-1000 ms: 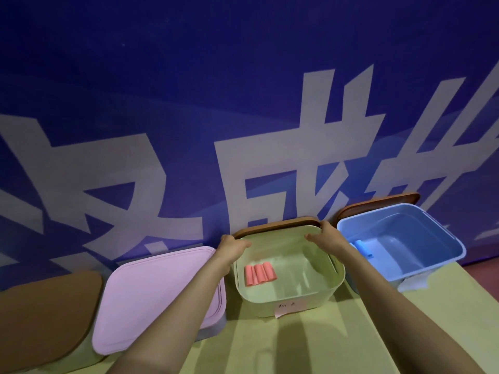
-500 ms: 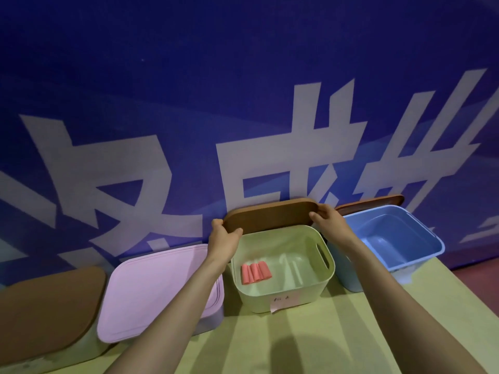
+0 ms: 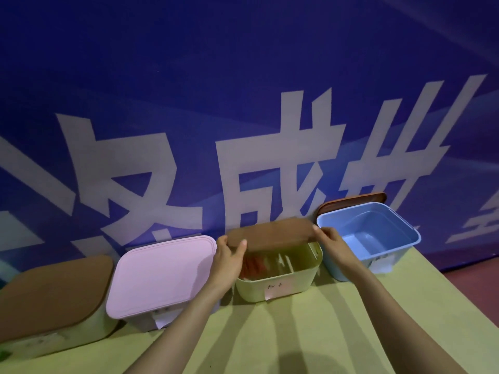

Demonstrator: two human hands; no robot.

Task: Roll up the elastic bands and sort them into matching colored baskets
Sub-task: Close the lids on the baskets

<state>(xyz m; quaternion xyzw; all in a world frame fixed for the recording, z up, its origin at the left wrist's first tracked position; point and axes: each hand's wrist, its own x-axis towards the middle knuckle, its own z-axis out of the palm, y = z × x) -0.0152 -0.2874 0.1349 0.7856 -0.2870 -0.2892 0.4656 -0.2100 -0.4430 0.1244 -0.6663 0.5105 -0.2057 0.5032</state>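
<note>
- The left hand (image 3: 229, 256) grips the left end of a brown lid (image 3: 272, 233), with its thumb curled over the top.
- The right hand (image 3: 333, 242), at 3 o'clock from the left, pinches the lid's right end.
- The lid hangs tilted over the green basket (image 3: 278, 286), partly covering it.
- The red bands (image 3: 252, 265) are blurred and lie inside toward the basket's 9 o'clock side.
- At its 9 o'clock stands a pink-lidded basket (image 3: 162, 273).
- At its 2 o'clock stands an open blue basket (image 3: 372, 233), with a second lid (image 3: 351, 201) upright at its 12 o'clock.
- All rest on the yellow-green surface (image 3: 297, 336).
</note>
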